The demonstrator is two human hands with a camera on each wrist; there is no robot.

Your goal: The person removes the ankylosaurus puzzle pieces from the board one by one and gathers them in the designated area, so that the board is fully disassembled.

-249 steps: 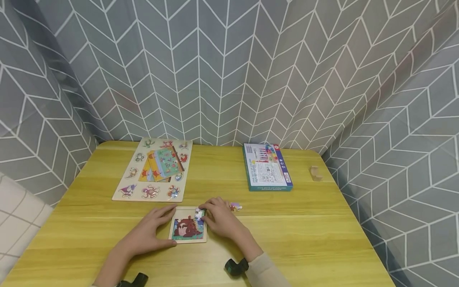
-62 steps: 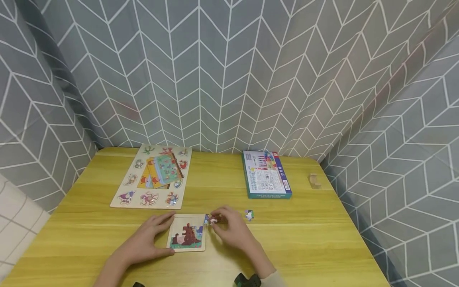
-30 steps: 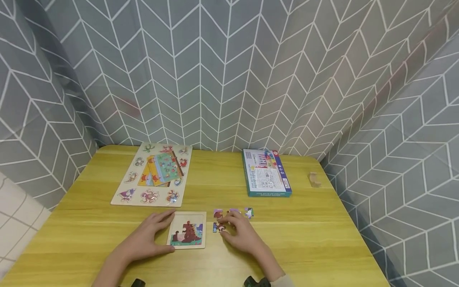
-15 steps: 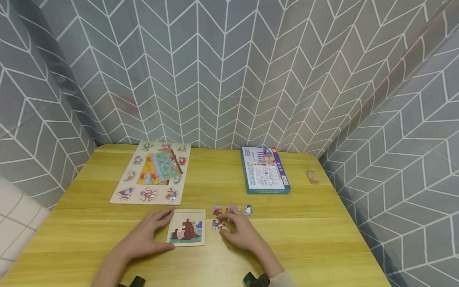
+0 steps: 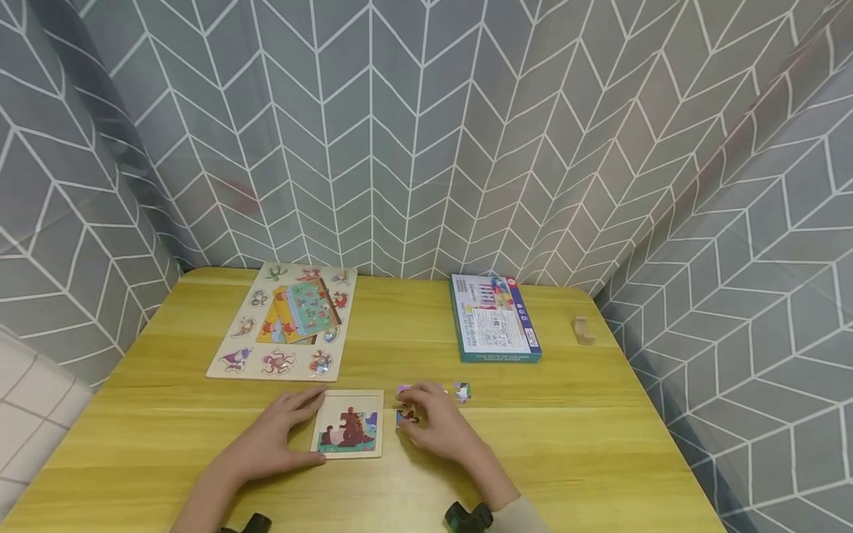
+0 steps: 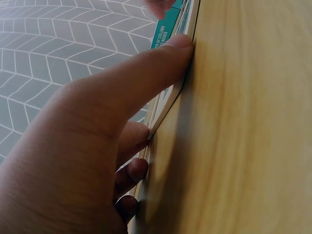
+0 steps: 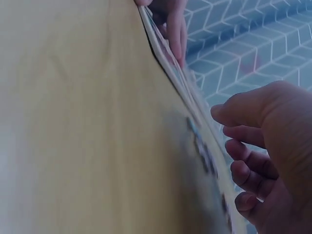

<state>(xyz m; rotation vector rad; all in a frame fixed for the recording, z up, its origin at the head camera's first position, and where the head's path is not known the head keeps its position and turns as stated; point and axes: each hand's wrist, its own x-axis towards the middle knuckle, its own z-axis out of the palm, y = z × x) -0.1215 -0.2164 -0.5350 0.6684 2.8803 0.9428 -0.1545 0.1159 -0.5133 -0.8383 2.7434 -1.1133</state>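
My left hand [image 5: 269, 437] holds a small square jigsaw puzzle board [image 5: 353, 398] by its left side, thumb at the near corner and fingers at the far corner. A brown, pink and green picture fills its lower part; bare wood shows above. In the left wrist view the thumb [image 6: 141, 73] lies along the board's edge. To the right of the board, my right hand [image 5: 436, 422] hovers over loose puzzle pieces, partly hiding them. One blue and brown piece [image 5: 403, 419] lies under its fingertips. In the right wrist view those fingers [image 7: 243, 109] are loosely bent, with nothing between them.
Beyond the right hand lies a white and green puzzle piece [image 5: 463, 391]. A sea-animal board [image 5: 226, 366] with picture cards [image 5: 309, 307] on it is at the back left. A flat teal-edged box [image 5: 496, 318] and a small wooden block [image 5: 583, 331] are at the back right.
Over the earlier frames, pieces from the board's upper part have come out onto the table at right. My right hand has set down a blue and brown piece; the left stays on the board.
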